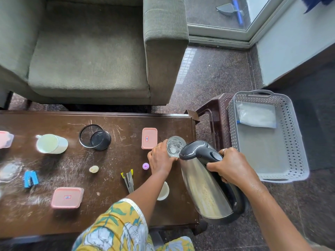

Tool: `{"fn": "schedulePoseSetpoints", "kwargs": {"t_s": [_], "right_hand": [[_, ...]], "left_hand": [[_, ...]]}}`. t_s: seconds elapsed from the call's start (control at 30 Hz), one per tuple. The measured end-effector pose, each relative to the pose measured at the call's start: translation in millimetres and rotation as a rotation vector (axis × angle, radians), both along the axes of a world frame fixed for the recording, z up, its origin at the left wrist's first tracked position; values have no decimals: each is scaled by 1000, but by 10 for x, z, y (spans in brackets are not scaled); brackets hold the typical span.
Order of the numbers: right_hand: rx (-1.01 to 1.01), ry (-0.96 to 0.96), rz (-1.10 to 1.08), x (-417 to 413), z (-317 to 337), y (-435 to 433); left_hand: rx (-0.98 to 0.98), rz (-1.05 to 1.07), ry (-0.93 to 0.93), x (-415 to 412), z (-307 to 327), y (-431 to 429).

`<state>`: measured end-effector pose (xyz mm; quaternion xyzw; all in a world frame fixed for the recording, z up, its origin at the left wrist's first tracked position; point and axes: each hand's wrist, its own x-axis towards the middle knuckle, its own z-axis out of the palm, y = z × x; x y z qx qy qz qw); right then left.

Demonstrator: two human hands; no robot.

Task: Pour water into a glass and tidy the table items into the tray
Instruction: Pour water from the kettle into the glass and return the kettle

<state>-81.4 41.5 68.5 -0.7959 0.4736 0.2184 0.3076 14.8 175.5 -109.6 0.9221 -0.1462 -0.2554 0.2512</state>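
The glass (175, 146) stands upright near the right end of the dark table (72, 220), just right of a pink lidded box (149, 138). The left hand (160, 158) wraps it from the near side, fingers (157, 148) curled against its left wall and closed on it. Touching the glass rim on the right is the spout end of a steel kettle (208, 187), tilted toward the glass. The right hand (230, 167) grips the kettle's black handle, fingers closed fully around it. Near the left hand lie a small purple cap (145, 166) and a stapler (128, 180); a white cup (163, 192) sits partly hidden under the left forearm. Farther left are a mesh pen holder (95, 136) on its side and a white mug (51, 143). The grey tray (297, 160) rests on a brown stool (215, 116) right of the table, holding a clear bag (256, 115).
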Motion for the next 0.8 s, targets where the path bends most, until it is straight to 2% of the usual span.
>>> {"fn": "schedulePoseSetpoints", "kwargs": {"t_s": [0.8], "right_hand": [[10, 7, 15, 53, 37, 46]], "left_hand": [[-14, 24, -59, -35, 43, 52]]}}
